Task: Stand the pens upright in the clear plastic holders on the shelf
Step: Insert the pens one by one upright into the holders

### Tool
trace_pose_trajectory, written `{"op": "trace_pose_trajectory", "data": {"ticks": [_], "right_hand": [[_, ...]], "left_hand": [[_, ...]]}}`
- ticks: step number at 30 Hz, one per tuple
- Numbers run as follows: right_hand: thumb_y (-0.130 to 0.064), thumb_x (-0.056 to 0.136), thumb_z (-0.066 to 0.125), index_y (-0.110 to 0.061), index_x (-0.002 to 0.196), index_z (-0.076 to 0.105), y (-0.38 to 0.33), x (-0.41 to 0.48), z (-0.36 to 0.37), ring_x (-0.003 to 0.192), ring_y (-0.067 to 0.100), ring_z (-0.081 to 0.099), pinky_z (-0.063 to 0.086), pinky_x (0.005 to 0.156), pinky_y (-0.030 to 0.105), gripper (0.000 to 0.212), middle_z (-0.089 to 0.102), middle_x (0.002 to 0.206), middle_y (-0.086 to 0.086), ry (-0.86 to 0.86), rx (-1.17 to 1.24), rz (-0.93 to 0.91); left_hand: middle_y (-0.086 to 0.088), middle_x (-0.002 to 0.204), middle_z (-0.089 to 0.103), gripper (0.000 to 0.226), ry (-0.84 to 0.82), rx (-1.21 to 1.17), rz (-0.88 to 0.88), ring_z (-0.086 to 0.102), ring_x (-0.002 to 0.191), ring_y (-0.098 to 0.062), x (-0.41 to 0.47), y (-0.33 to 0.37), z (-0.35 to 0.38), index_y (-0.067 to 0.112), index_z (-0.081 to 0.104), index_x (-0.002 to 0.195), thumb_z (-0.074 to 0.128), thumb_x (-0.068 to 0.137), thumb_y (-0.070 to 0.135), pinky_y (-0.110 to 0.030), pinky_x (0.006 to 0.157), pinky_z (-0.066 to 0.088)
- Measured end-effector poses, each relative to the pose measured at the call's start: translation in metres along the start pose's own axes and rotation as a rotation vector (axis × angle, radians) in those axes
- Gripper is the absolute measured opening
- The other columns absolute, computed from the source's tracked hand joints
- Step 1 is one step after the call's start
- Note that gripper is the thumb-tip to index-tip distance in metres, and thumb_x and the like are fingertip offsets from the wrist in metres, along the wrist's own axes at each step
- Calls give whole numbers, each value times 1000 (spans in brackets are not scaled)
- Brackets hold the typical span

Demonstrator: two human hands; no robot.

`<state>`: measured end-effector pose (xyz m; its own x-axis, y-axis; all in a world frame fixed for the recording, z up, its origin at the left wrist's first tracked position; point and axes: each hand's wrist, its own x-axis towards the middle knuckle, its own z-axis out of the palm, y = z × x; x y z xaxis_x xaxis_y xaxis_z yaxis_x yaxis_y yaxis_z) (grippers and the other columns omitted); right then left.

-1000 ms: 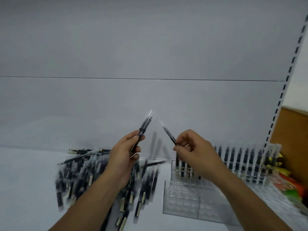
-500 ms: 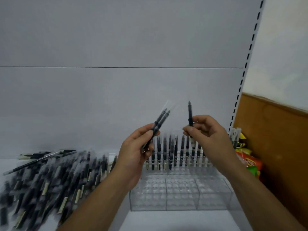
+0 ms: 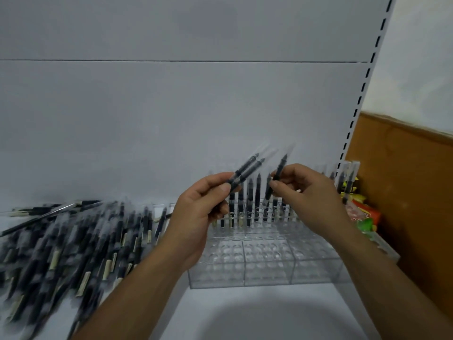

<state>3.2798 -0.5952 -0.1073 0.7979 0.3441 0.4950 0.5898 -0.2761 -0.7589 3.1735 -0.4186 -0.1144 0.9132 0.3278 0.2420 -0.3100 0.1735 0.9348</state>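
White steel shelf (image 3: 245, 315) and a plain pale-grey back panel (image 3: 171, 106) fill most of the view. A white slotted upright (image 3: 367, 74) climbs at one o'clock, and a brown wooden board (image 3: 404, 180) stands beyond it at three o'clock. Red, yellow and green packets (image 3: 365, 217) lie at the foot of that board.

A block of clear plastic pen holders (image 3: 267, 263) with round sockets sits on the shelf toward five o'clock of centre. A row of black pens with clear caps (image 3: 250, 197) stands upright along its back edge, with rows of sockets showing in front of them. At nine o'clock of the holders, just beside them, a loose heap of black pens with pale labels (image 3: 73, 241) sprawls over the shelf, blurred.

Both hands are raised over the back of the holders. The left hand (image 3: 196, 217) has its fingers curled round a pair of black capped pens (image 3: 247, 168), which slant up toward one o'clock. The right hand (image 3: 311, 197), close by at three o'clock of the left, pinches a single black capped pen (image 3: 278, 173) between thumb and fingertips. That pen leans slightly off upright, its lower end in front of the standing row. The held pens are near each other, but I cannot tell whether they touch.
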Motion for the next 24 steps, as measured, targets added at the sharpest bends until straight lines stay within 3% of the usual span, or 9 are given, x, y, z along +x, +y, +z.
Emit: {"op": "trace_pose_trajectory", "data": {"ticks": [13,21,24], "right_hand": [[-38,87,69,-29,98,70,-1,6,16,74,-6,56,49,70,24,14,57,72,-28,-137,-373,-8],[-42,89,66,-34,90,68,3,2,9,72,-4,57,50,69,25,9,61,74,-23,-172,-416,6],[-47,88,65,-35,97,66,2,3,10,73,-4,57,50,68,25,15,61,76,-22,-158,-409,22]], "left_hand": [[0,91,74,19,5,29,4,53,58,-4,-1,-1,-2,19,73,103,60,90,12,-15,60,48],[0,94,75,19,7,50,10,53,58,-4,0,-3,-1,20,73,102,61,89,14,-14,61,48],[0,94,75,19,8,61,9,53,59,-3,0,-3,-1,20,73,103,61,90,14,-15,61,49]]}}
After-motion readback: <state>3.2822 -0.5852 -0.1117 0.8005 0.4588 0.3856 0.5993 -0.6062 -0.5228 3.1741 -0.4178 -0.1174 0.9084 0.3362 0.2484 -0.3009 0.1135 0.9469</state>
